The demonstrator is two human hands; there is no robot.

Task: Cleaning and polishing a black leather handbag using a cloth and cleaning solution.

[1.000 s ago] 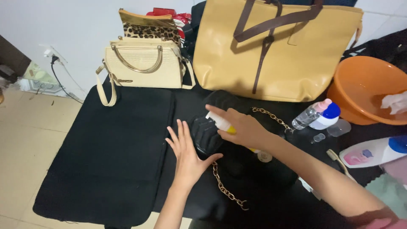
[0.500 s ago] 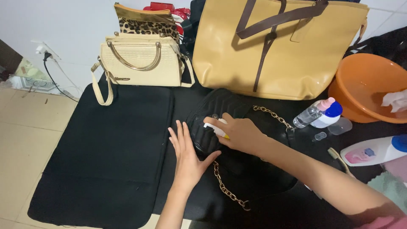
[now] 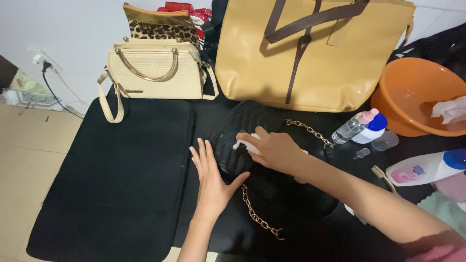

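A black quilted handbag [image 3: 245,128] with a gold chain strap [image 3: 257,218] lies on the black mat [image 3: 121,184]. My left hand [image 3: 213,179] rests flat with fingers spread, its thumb against the bag's near edge. My right hand [image 3: 274,150] is closed around a small white pump bottle [image 3: 241,143], nozzle pointing left over the bag's quilted face.
A cream handbag [image 3: 155,70] and a leopard-print bag [image 3: 160,26] stand at the back, beside a large tan tote [image 3: 310,53]. At the right are an orange basin [image 3: 417,94] with a cloth, a clear spray bottle [image 3: 352,128], and a white lotion bottle [image 3: 427,167].
My right hand has slid left across the bag with the pump bottle. My left hand stays flat beside the bag.
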